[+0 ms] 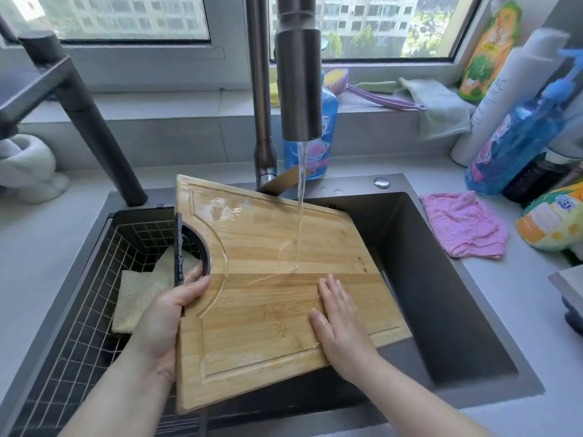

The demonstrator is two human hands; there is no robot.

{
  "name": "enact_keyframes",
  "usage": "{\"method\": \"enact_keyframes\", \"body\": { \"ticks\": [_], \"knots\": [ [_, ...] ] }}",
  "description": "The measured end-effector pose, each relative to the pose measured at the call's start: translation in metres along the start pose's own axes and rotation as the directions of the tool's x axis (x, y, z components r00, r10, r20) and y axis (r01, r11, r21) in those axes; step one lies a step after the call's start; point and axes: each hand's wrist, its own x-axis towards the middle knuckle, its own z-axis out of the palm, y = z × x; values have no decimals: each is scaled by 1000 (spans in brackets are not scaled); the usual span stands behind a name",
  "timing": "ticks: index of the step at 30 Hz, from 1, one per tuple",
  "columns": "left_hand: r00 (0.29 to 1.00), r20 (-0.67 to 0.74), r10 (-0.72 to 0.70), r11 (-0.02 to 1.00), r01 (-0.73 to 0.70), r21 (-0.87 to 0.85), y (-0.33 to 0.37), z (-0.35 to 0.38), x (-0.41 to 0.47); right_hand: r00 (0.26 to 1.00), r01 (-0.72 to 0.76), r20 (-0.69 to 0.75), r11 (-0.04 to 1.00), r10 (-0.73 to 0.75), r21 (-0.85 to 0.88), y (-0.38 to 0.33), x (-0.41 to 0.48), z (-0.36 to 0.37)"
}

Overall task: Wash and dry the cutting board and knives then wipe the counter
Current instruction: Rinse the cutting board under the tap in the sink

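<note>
Water (301,200) runs from the tap (298,67) onto the wooden cutting board (268,279), which slants over the sink (441,279). Left hand (167,316) grips the board's edge at its round cut-out, thumb on top. Right hand (339,316) lies flat and spread on the wet wood. Beyond the right hand sit a pink cloth (463,225) and a blue bottle (517,137); its label is too blurred to read.

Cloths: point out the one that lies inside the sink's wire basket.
The beige cloth, left of the cutting board. The pink cloth lies on the counter to the right, and the pale green cloth is on the windowsill.
</note>
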Motion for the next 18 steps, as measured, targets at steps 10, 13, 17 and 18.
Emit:
{"method": "enact_keyframes", "body": {
  "ticks": [10,13,17,18],
  "knots": [
    [1000,-1,22,999,-22,23,-1,-2,-4,957,-284,-22,952,288,111,3,20,4],
    [1000,1,20,999,-20,44,0,-2,-7,872,-475,-52,868,486,144,32,33,-8],
    [1000,15,-4,999,4,34,-2,-4,-4,924,-362,-62,915,378,178,4,56,-15],
    [1000,11,-12,999,11,34,-3,-4,-4,962,-254,-61,954,266,159,-12,65,-16]
  ]
}}
